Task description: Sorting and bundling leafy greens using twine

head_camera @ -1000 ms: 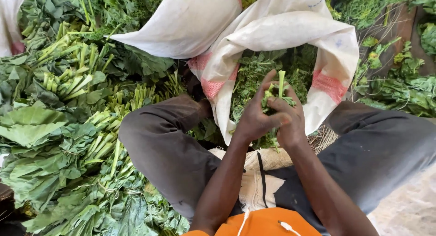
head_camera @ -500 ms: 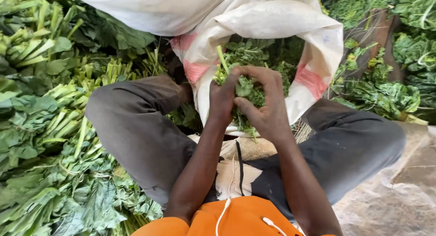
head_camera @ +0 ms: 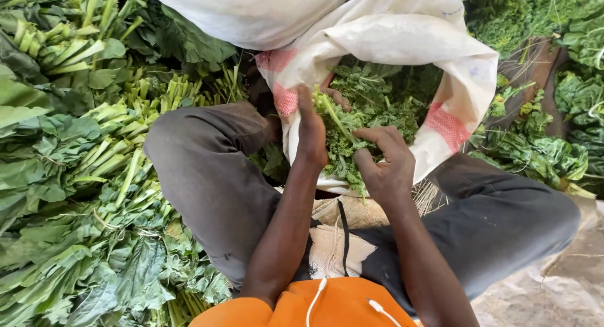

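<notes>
A produce stall or market pitch at ground level — leafy greens on every side. To the left, bundles of broad-leaved greens (head_camera: 75,195) stacked in rows with pale cut stems facing out. At the centre, a white woven sack (head_camera: 402,44) with red stripes, open and packed with curly greens (head_camera: 377,107). To the right, more heaped leaves (head_camera: 553,144) against a bare, dusty ground (head_camera: 541,295) — no table or counter, only piled stock around a seated person's knees.
</notes>
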